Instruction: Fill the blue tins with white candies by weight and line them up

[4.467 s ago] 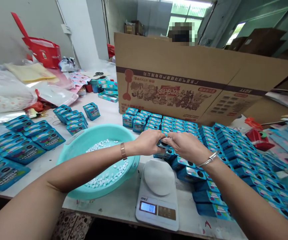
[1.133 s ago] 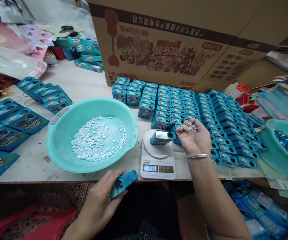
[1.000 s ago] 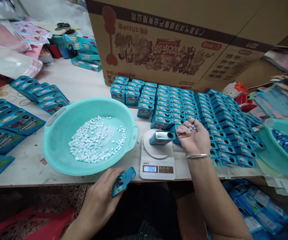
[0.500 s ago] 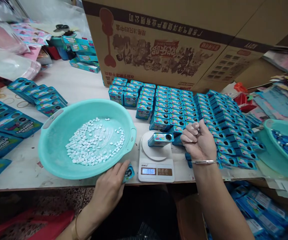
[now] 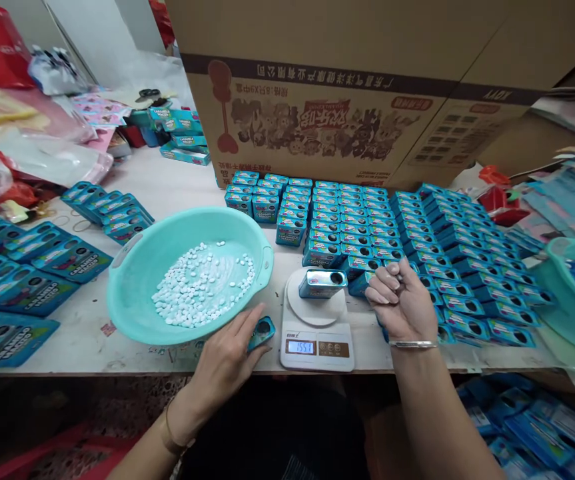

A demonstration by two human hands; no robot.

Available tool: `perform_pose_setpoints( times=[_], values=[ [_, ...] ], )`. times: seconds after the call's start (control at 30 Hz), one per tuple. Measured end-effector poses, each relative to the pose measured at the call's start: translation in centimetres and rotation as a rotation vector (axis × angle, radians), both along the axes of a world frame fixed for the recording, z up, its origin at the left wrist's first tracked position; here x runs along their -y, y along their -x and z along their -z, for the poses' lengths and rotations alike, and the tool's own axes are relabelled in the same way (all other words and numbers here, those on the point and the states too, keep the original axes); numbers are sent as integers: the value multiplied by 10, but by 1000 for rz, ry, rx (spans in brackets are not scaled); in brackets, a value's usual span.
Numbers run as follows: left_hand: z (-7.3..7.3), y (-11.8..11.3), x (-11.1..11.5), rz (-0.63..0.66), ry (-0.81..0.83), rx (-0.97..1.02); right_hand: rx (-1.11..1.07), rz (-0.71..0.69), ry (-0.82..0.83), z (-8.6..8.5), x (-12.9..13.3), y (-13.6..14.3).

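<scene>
Beyond both hands, as the head view shows, a printed carton (image 5: 307, 127) blocks the back of the white table (image 5: 167, 183). Left hand (image 5: 224, 353) pinches a blue tin (image 5: 262, 330), just beside the turquoise basin (image 5: 132, 287) with white tablets (image 5: 182, 293). Between hands, a digital scale (image 5: 317, 361) carries another tin (image 5: 323, 284). Right hand (image 5: 401, 300) is curled, its contents hidden, near crowded rows of tins (image 5: 460, 287).

open tabletop (image 5: 182, 189) behind the basin (image 5: 142, 273) — blue box rows (image 5: 351, 223) and tall carton (image 5: 327, 120) block passage beyond the scale (image 5: 312, 319)
</scene>
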State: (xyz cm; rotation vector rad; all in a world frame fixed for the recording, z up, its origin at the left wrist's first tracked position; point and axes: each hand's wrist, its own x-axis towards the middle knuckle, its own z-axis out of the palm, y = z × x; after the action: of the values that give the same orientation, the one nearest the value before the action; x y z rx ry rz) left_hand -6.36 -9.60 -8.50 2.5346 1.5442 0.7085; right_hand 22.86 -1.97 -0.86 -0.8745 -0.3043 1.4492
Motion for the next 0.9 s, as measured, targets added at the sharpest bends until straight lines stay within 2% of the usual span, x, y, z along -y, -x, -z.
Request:
perform_pose_setpoints(
  times=[0.13, 0.23, 0.3, 0.37, 0.47, 0.53, 0.63, 0.7, 0.8, 0.83, 0.9],
  values=[
    [-2, 13, -5, -1, 37, 75, -33, 44, 1, 4, 11, -13],
    [-3, 24, -5, 5, 145, 162, -60, 66, 7, 9, 20, -22],
    [-9, 27, -3, 5, 237, 256, -82, 73, 1, 12, 25, -28],
    [-22, 23, -2, 38, 329, 368, -103, 85, -3, 13, 30, -33],
    [-48, -3, -9, 115, 373, 444, -123, 107, -9, 13, 36, -37],
    [-60, -32, -25, 131, 283, 374, -138, 116, -18, 13, 38, -37],
    [-63, -78, -64, 114, 155, 107, -163, 120, -21, 15, 43, -34],
    [-58, -99, -89, 107, 212, -87, -175, 121, -6, 17, 47, -32],
    [-60, -105, -108, 154, 323, -168, -189, 126, 25, 22, 52, -33],
    [-66, -101, -108, 168, 321, -125, -193, 130, 35, 23, 53, -34],
    [-87, -86, -100, 181, 277, 4, -204, 141, 51, 26, 53, -36]
  ],
)
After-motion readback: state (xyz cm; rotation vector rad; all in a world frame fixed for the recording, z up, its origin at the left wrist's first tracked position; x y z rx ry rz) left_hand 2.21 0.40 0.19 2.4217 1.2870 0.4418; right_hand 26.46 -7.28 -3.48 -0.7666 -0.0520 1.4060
